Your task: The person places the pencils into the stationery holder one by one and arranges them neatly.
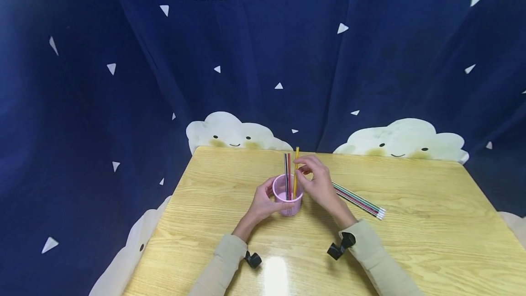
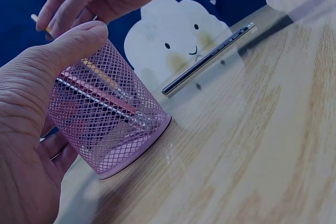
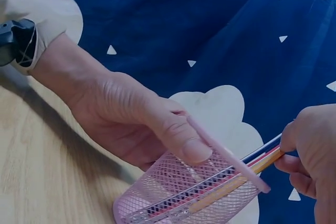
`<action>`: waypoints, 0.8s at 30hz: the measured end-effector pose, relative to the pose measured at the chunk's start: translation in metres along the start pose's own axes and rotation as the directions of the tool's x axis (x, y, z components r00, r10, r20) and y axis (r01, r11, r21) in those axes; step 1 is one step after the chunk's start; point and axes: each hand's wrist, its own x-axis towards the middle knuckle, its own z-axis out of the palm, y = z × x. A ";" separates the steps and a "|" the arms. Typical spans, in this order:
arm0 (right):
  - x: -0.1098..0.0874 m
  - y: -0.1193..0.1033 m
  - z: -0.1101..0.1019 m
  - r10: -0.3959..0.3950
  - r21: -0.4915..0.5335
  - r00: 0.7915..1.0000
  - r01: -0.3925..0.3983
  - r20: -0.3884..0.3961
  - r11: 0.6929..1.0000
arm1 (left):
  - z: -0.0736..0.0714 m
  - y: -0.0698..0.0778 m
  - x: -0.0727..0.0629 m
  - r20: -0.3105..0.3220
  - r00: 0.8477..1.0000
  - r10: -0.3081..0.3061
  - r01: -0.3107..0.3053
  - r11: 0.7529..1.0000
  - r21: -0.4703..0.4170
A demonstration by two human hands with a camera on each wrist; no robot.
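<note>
A pink mesh pencil cup (image 1: 290, 208) stands on the wooden table, and my left hand (image 1: 263, 202) grips it round the side, thumb across the front near the rim. Inside the cup lean a dark striped pencil (image 1: 286, 172), a red pencil (image 1: 289, 173) and a yellow pencil (image 1: 297, 156). My right hand (image 1: 318, 182) pinches the yellow one between thumb and fingers above the rim. Through the mesh in the left wrist view, the pencils' lower ends reach near the cup's bottom (image 2: 137, 156).
Several striped pencils (image 1: 359, 200) lie side by side on the table (image 1: 427, 223), right of the cup and beyond my right wrist. A dark blue curtain (image 1: 255, 49) with white triangles and smiling clouds hangs behind the table's back edge. Black wrist cameras (image 1: 342, 245) sit on both sleeves.
</note>
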 end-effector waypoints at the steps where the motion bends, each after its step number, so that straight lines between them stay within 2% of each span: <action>1: -0.001 0.001 0.001 0.005 -0.001 1.000 -0.005 0.009 1.000 | 0.000 0.000 0.000 -0.001 1.000 -0.004 0.004 1.000 -0.002; 11: -0.005 0.003 0.008 0.050 -0.040 0.997 -0.048 0.051 0.998 | 0.001 0.000 0.001 0.001 1.000 0.000 0.000 0.999 -0.040; 20: -0.005 0.004 0.010 0.078 -0.127 0.995 -0.070 0.057 0.989 | 0.001 0.001 0.000 0.004 1.000 -0.030 0.030 0.998 -0.048; 24: -0.005 0.005 0.010 0.077 -0.141 0.995 -0.068 0.065 0.988 | 0.000 0.013 -0.002 0.011 0.999 -0.043 0.044 0.998 -0.053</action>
